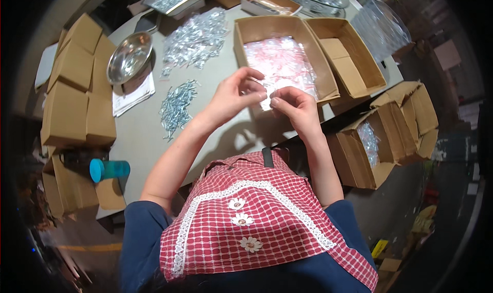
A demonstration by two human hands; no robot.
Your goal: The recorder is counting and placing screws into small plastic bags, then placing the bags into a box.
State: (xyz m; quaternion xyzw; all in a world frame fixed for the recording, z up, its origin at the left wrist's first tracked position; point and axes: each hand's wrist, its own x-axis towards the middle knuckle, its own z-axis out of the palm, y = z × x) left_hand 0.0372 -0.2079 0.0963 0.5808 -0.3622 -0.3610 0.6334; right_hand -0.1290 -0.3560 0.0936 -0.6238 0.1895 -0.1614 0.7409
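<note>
My left hand (237, 94) and my right hand (298, 107) are close together over the near edge of an open cardboard box (326, 90). Thumb and fingers are curled toward each other on both hands. Whatever lies between the fingertips is too small and washed out to name. Inside the box is a layer of clear plastic bags (282, 57) with red print, bright with glare. To the left of my left hand, a small heap of grey metal screw-like pieces (177, 108) lies on the table (138, 139). Behind it spreads a larger pile of small filled clear bags (197, 36).
A steel bowl (130, 58) rests on papers (134, 95) at the left, near a teal bottle (109, 170). Another open carton (354, 62) stands right of the box. Lower right is a carton (359, 154) with clear bags inside. A metal tray (177, 3) sits at the back.
</note>
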